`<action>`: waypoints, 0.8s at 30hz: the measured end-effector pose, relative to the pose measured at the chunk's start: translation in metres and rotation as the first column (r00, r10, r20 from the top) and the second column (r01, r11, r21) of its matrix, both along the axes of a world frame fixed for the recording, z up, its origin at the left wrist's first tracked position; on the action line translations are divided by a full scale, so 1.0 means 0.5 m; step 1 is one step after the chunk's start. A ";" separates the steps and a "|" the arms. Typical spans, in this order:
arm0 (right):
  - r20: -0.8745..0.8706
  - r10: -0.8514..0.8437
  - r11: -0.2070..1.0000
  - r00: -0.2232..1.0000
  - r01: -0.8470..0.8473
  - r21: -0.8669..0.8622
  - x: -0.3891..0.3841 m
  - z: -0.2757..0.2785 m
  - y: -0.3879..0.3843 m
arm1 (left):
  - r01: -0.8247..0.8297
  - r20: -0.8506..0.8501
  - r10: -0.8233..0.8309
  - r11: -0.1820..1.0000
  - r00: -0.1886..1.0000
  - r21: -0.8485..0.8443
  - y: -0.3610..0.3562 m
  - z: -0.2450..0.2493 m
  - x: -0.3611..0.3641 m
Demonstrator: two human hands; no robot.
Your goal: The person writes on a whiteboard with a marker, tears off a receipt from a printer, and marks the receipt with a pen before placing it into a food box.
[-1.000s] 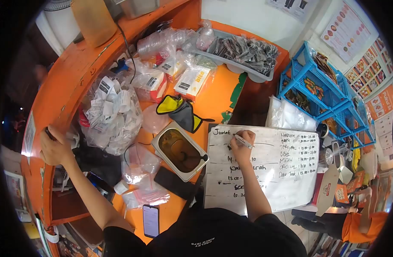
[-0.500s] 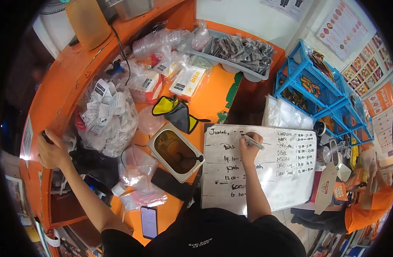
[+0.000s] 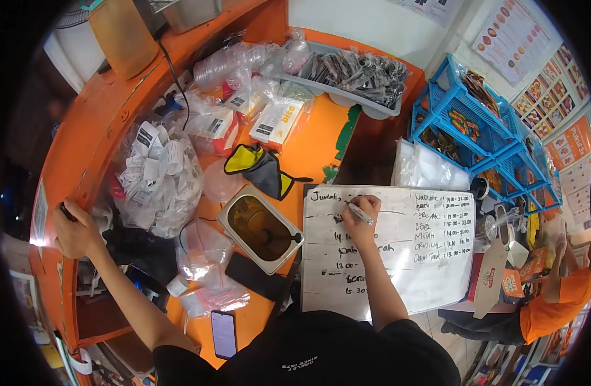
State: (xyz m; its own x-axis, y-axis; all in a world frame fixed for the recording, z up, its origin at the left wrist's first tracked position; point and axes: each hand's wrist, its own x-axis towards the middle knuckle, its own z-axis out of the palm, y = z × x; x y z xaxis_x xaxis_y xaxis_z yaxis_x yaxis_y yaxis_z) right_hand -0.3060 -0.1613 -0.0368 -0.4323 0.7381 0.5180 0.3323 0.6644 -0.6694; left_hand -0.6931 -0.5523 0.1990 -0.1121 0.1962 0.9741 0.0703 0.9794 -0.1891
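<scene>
My right hand [image 3: 362,220] holds a marker [image 3: 360,213] over the upper left part of a whiteboard [image 3: 424,289]. Handwritten words and times cover the board, and the marker's tip is hidden by my fingers. At the far left, my left hand [image 3: 78,231] is closed round a small dark object [image 3: 69,209] at the orange counter's edge; most of that object is covered. Left of the board sits a metal container [image 3: 259,229] of dark liquid, with a phone [image 3: 223,334] lit below it.
Behind are a bag of paper slips [image 3: 157,174], a yellow and grey cloth item [image 3: 263,170], a grey tray [image 3: 373,106] of wrapped cutlery and blue baskets [image 3: 463,109]. A person in orange [image 3: 559,305] is at the far right. A black cable hangs over the ledge.
My right hand has moved slightly left with the marker across the board's upper part. My left hand stays at the counter's edge. The whole view has shifted a little.
</scene>
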 end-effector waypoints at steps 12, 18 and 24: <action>-0.004 -0.010 1.000 1.000 0.010 -0.008 0.012 0.007 0.000 | -0.010 0.014 0.009 1.000 1.000 0.013 0.001 0.001 0.001; -0.032 -0.073 0.997 0.997 0.072 -0.006 0.017 0.002 0.011 | -0.012 0.011 0.012 1.000 1.000 0.018 0.002 0.000 0.001; -0.039 -0.082 0.994 0.996 0.079 -0.076 0.025 0.007 0.006 | 0.030 -0.006 -0.029 0.999 1.000 0.037 0.012 0.005 0.007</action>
State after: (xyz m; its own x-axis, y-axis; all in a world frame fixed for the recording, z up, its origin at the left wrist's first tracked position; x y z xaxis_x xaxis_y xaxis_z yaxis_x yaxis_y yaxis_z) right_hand -0.2935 -0.1581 -0.0333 -0.3491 0.8065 0.4773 0.3529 0.5849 -0.7303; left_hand -0.6897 -0.5465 0.2014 -0.1016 0.1630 0.9814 0.0984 0.9833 -0.1532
